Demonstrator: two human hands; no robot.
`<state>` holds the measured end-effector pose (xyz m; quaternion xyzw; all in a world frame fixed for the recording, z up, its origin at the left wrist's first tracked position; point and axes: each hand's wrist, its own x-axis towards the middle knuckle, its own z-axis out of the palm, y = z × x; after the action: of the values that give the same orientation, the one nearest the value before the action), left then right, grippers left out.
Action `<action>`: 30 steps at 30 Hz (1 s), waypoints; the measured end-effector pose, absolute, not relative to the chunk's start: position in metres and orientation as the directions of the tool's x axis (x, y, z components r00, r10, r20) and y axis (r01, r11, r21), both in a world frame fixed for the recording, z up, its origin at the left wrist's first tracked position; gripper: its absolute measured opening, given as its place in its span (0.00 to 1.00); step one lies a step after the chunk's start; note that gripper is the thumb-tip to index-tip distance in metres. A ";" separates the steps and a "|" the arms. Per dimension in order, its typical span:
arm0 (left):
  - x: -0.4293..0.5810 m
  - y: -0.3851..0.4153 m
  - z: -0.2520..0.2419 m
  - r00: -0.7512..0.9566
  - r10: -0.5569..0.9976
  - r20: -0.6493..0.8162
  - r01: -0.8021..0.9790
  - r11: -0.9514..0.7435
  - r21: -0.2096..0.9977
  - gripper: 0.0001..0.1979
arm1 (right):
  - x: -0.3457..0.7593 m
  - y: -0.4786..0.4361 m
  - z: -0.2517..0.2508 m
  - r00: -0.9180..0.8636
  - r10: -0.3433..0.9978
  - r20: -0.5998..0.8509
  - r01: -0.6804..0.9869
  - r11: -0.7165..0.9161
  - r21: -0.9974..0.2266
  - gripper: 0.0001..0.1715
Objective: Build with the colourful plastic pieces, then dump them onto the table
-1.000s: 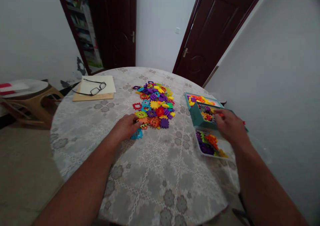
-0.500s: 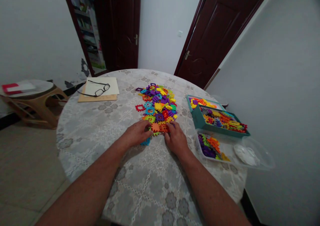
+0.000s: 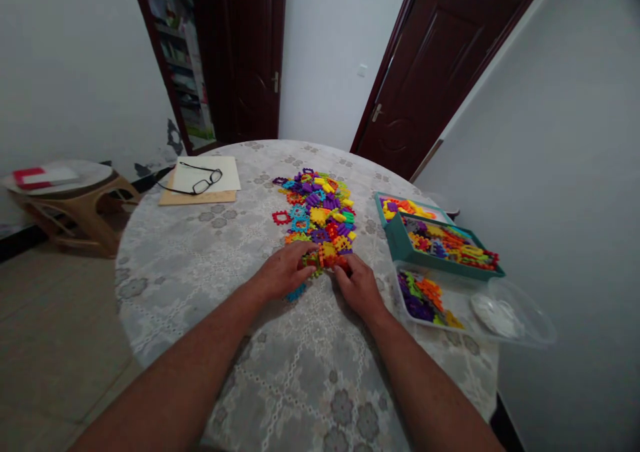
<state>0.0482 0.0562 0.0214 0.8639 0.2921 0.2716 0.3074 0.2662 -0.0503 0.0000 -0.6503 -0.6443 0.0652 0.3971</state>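
A heap of coloured plastic interlocking pieces (image 3: 316, 207) lies on the round table (image 3: 210, 252). My left hand (image 3: 283, 272) and my right hand (image 3: 358, 285) meet at the heap's near edge. Both pinch a small cluster of joined pieces (image 3: 326, 257), orange, green and yellow, held between the fingertips. A blue piece (image 3: 295, 293) lies partly under my left hand.
A teal box (image 3: 400, 240) full of pieces and a clear plastic tray (image 3: 505, 319) with more pieces stand at the right. Glasses (image 3: 200, 184) lie on papers at the far left. A low wooden stool (image 3: 75, 202) stands beside the table. Two dark doors are behind.
My right hand left the teal box and came to the heap's near edge. Both hands now grip the small cluster, lifted slightly from the table.
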 end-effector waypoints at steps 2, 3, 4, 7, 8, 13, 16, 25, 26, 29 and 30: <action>0.052 0.054 0.022 0.657 0.690 0.304 0.347 -0.634 0.691 0.23 | 0.262 -0.051 0.000 0.112 0.901 0.419 0.794 0.173 -0.583 0.06; 0.054 0.053 0.022 0.637 0.709 0.303 0.358 -0.620 0.698 0.23 | 0.260 -0.052 0.001 0.077 0.905 0.419 0.797 0.197 -0.571 0.06; 0.056 0.052 0.022 0.616 0.729 0.297 0.370 -0.601 0.708 0.22 | 0.259 -0.052 0.001 0.038 0.907 0.418 0.799 0.224 -0.558 0.08; 0.060 0.050 0.023 0.579 0.769 0.270 0.384 -0.549 0.743 0.18 | 0.255 -0.052 0.002 -0.031 0.914 0.405 0.795 0.268 -0.544 0.13; 0.060 0.050 0.024 0.572 0.777 0.263 0.384 -0.537 0.751 0.17 | 0.254 -0.052 0.003 -0.040 0.918 0.394 0.790 0.270 -0.550 0.14; 0.061 0.049 0.024 0.552 0.803 0.225 0.402 -0.492 0.772 0.18 | 0.251 -0.053 0.006 -0.054 0.934 0.354 0.769 0.266 -0.582 0.19; 0.063 0.050 0.022 0.526 0.823 0.214 0.425 -0.473 0.772 0.22 | 0.251 -0.055 0.007 -0.087 0.936 0.341 0.767 0.281 -0.576 0.18; 0.060 0.055 0.024 0.443 0.871 0.212 0.374 -0.395 0.839 0.19 | 0.250 -0.061 0.012 -0.036 0.917 0.397 0.724 0.298 -0.623 0.06; 0.058 0.056 0.026 0.457 0.865 0.208 0.352 -0.390 0.851 0.17 | 0.250 -0.062 0.013 -0.021 0.923 0.385 0.722 0.280 -0.633 0.06; 0.054 0.055 0.029 0.539 0.820 0.190 0.310 -0.403 0.861 0.13 | 0.249 -0.063 0.015 0.028 0.938 0.344 0.704 0.226 -0.673 0.05; 0.054 0.054 0.029 0.572 0.799 0.183 0.304 -0.414 0.858 0.12 | 0.249 -0.063 0.016 0.045 0.941 0.337 0.696 0.212 -0.686 0.05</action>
<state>0.0536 0.0543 0.0290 0.7852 0.3513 0.3006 0.4119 0.2486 -0.0632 0.0158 -0.6080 -0.6731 0.1561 0.3911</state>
